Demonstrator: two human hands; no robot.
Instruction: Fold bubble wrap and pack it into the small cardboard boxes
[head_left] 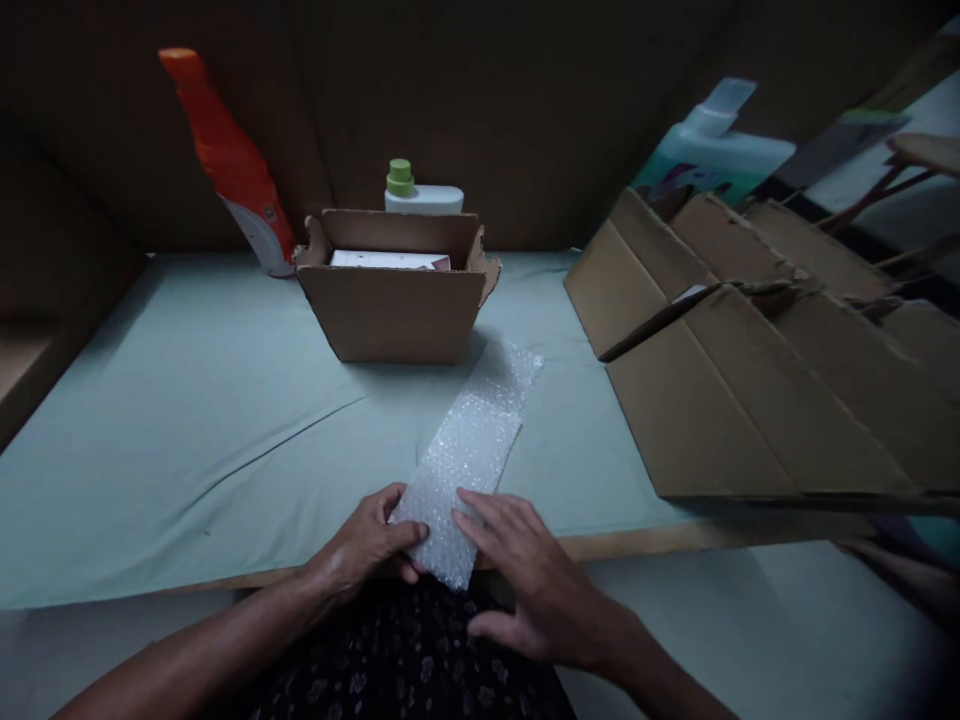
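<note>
A strip of bubble wrap (480,430) slants away from me over the front edge of the table. Its nearer part looks thicker and whiter, but I cannot make out whether something lies inside. My left hand (386,535) grips the near left edge, thumb on top and fingers beneath. My right hand (525,570) is open at the right side, its fingertips resting on or just over the wrap, the thumb spread apart. Beyond the far end of the wrap stands an open cardboard box (397,315) with a white box (386,260) in it.
Several cardboard compartments (720,400) stand on the right. An orange spray-type bottle (232,160) leans at the back left. A green-capped white bottle (424,198) is behind the box, and a bottle with teal liquid (712,150) stands back right. Pale green cloth (225,390) covers the table.
</note>
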